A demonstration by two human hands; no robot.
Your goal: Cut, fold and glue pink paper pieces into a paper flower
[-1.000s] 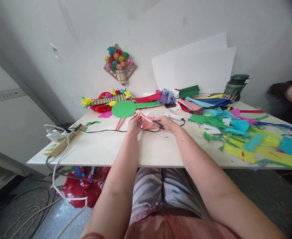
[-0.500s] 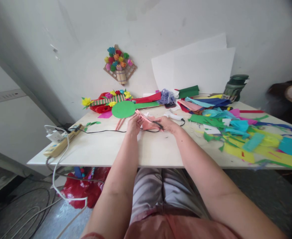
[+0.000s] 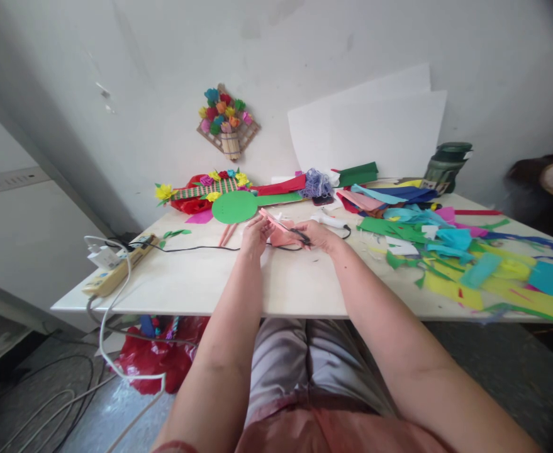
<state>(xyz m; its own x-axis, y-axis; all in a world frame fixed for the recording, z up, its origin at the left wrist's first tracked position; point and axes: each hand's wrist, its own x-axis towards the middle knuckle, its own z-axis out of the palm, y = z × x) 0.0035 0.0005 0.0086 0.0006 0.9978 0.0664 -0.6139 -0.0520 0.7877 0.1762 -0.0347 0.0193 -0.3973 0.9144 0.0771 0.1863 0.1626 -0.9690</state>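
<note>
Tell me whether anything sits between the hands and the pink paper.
Nothing does. The left hand already touches the pink paper, and the right hand, gripping black-handled scissors, meets it from the other side. The green paper circle lies behind, clear of both.

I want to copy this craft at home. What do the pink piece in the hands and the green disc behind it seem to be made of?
The pink piece, held by the left hand and right hand, looks like thin matte paper or felt: it bends into soft folds. The green disc seems stiffer matte card or foam sheet: flat, clean-cut, no shine. Which exactly, I cannot tell.
</note>
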